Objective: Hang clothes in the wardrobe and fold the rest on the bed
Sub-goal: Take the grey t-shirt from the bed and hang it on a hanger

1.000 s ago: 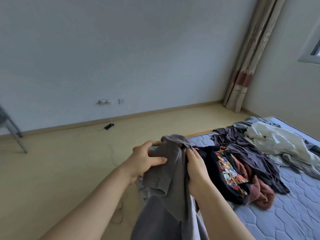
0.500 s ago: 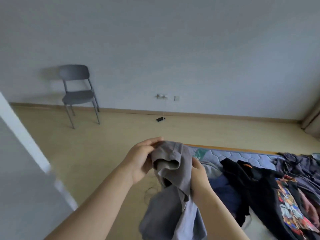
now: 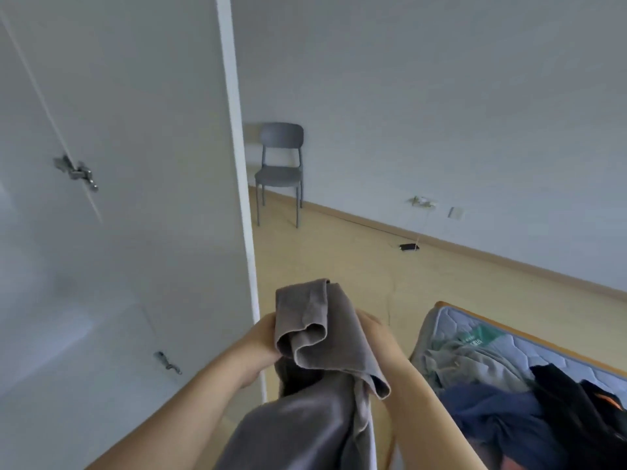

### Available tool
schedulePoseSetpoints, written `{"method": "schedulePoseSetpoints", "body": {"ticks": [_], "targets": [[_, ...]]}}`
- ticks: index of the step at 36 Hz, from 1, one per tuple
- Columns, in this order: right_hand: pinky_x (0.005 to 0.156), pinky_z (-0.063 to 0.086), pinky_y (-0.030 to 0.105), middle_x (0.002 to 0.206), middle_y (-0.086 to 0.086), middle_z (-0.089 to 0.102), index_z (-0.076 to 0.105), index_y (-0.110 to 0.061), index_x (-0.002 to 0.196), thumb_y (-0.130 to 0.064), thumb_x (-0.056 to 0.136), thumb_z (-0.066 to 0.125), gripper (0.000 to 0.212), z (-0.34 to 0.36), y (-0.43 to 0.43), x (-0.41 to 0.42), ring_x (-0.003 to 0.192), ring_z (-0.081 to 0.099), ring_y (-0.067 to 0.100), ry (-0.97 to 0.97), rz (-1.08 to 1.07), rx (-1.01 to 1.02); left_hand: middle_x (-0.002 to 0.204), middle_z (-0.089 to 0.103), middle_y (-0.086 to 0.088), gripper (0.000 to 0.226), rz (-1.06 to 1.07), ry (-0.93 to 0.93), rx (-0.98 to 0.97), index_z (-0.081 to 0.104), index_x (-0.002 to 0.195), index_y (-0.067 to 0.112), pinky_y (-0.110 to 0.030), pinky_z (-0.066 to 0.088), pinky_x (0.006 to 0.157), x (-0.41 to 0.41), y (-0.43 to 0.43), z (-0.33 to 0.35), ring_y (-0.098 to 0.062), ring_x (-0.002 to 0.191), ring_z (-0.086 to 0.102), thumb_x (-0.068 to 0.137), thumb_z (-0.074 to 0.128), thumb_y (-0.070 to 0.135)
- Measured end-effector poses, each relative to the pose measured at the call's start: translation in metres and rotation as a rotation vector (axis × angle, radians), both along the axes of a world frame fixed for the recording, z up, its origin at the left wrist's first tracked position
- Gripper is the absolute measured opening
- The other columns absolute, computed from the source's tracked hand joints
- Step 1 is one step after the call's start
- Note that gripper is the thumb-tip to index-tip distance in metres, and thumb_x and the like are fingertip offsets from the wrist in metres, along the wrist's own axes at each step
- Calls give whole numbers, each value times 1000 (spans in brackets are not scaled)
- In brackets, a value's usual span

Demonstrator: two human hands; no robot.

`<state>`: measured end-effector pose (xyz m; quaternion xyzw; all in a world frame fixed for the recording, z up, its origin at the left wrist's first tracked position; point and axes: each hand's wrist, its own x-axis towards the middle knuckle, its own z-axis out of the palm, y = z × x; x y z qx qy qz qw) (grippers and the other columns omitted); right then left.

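Trailing downward, grey garment (image 3: 315, 337) hangs from left hand (image 3: 261, 340), right hand (image 3: 375, 330).

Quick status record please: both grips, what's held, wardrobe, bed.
left grip: hand grips the grey garment
right grip: hand holds the same garment, partly hidden behind it
garment state: bunched, lower part hanging, no hanger visible
wardrobe door: open, to the left, hinges showing
bed: to the right, with the clothes pile unfolded on it
chair: by the far wall
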<state>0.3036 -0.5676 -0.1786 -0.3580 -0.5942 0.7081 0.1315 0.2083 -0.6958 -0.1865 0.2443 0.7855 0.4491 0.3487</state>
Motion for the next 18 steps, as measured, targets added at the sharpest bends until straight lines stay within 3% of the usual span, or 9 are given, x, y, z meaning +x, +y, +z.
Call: {"method": "schedulePoseSetpoints", "body": {"ticks": [3,5,7,9,11,13,15,17,18], "targets": [[57,46,17,80,12,63,63,4,94,-9,96,45,22,2,-25,-5,70,58,22,70,126,-81,71,58,3,20,167,115,32,54,74,21,-23,42,59,-13,-14,0,-11,66,52,93,52,15],[72,50,32,85,10,65,64,-6,84,-14,95,46,22,-5,-38,-14,77,60,22,89,164,-64,73,58,3,22,261,193,34,53,74,22,-26,43,62,-21,-28,2,-13,68,53,94,49,15],[82,50,36,96,8,69,66,-11,90,-24,95,47,23,-9,-48,-27,86,63,21,107,190,-38,80,61,0,17,309,256,43,56,79,19,-32,47,70,-29,-45,6,-20,77,58,94,48,13],[90,51,38,109,8,69,65,-13,106,-47,87,52,42,-4,-65,-42,100,65,22,151,226,-69,83,64,-6,14,390,317,56,59,85,9,-41,49,77,-34,-67,12,-27,81,59,91,47,13],[94,50,40,112,7,68,63,-18,113,-64,73,60,62,-2,-81,-55,106,63,22,199,316,-113,71,60,-5,16,478,350,90,58,77,6,-40,45,70,-40,-91,18,-26,71,54,85,47,13],[86,51,28,110,0,66,59,-27,111,-59,73,63,51,9,-104,-66,102,63,13,283,392,-76,70,59,-1,16,529,386,72,61,74,9,-29,40,64,-46,-117,25,-19,68,51,84,49,5],[79,49,16,110,-7,60,49,-35,119,-44,72,65,50,16,-130,-78,99,60,4,315,523,96,82,64,6,24,529,434,26,70,89,16,-20,41,65,-48,-143,32,-12,78,56,85,51,2],[81,49,16,110,-6,59,43,-33,127,-27,76,74,60,19,-159,-93,101,59,7,264,674,341,94,65,7,30,513,443,1,72,103,16,-15,41,74,-48,-169,36,-8,89,57,86,53,1],[84,50,21,108,-5,60,48,-30,124,-22,77,75,55,19,-172,-100,101,59,11,241,714,462,99,67,5,31,513,443,-17,71,107,14,-13,41,78,-48,-182,36,-8,93,58,85,54,0]]}}
